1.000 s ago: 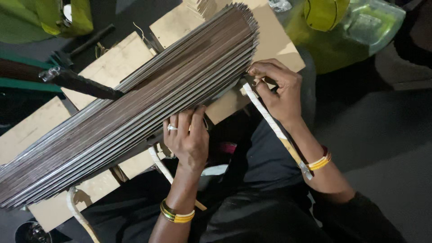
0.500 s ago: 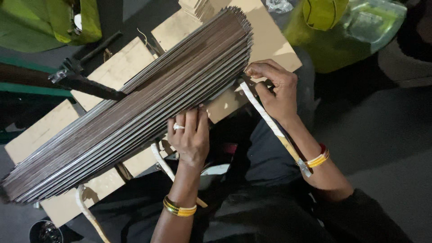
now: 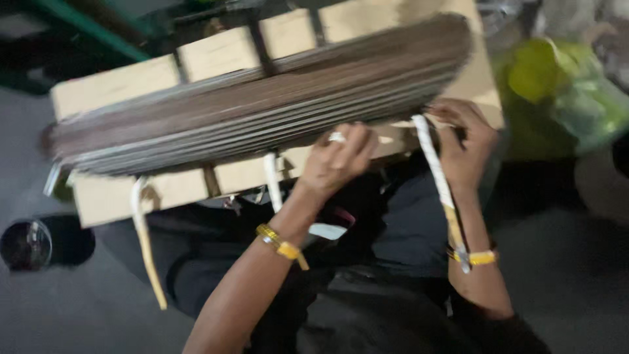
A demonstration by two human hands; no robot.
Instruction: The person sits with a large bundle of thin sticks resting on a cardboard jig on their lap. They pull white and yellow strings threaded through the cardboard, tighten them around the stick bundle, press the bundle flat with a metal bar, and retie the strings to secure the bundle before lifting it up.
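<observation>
now our view has swung, so the bundle of thin brown sticks [image 3: 262,111] lies nearly level across the wooden frame [image 3: 118,85]; our left hand [image 3: 341,160] still presses it flat-palmed, our right hand [image 3: 465,141] stays pinching the white strap [image 3: 436,170].

Bundle of thin slats [image 3: 262,118] under the left hand's [image 3: 337,160] fingertips: brown, wood-like, matt, ridged edges, blurred. Board [image 3: 111,88] beneath the fingers: pale raw wood, matt, unfinished. Strip [image 3: 436,174] at the right hand's [image 3: 465,147] fingertips: white, flat, tape-like, slightly shiny, yellowish lower down. Bangles [image 3: 282,246] on wrists: yellow, glossy. Bag [image 3: 557,92] beyond right fingers: green-yellow plastic, shiny, crinkled.
</observation>
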